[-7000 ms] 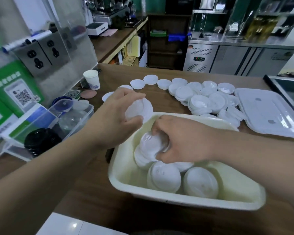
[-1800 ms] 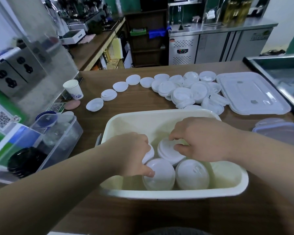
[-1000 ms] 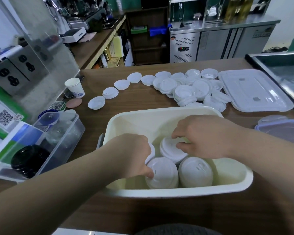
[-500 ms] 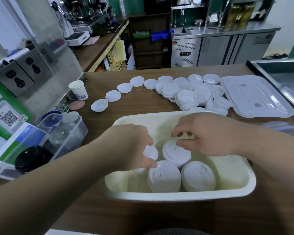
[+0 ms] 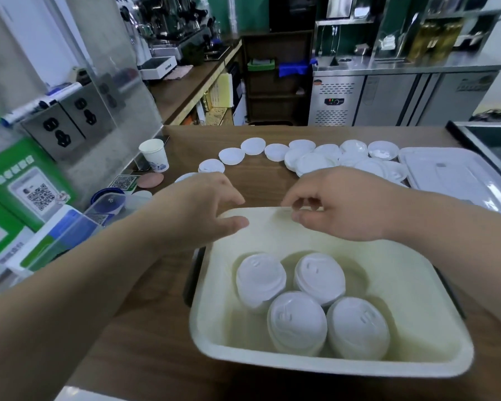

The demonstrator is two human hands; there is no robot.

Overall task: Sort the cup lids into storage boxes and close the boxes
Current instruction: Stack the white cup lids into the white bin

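where the cream storage box [image 5: 417, 369] rests on the wooden counter [image 5: 162, 366], four stacks of cup lids [image 5: 297, 322] are kept inside it. above its far rim are held the left hand [image 5: 203, 209] and right hand [image 5: 339, 206], fingers loosely apart, nothing gripped. beyond the box: loose lids [image 5: 310, 163]; beyond-right, a clear box cover [image 5: 451, 175]; beyond-left, a paper cup [image 5: 154, 154].

Box [image 5: 394, 273] far half — bare (lids [image 5: 297, 319] nearside)

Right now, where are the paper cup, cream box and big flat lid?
paper cup [image 5: 154, 156], head view, side wall.
cream box [image 5: 330, 368], head view, near rim.
big flat lid [image 5: 457, 180], head view, top face.
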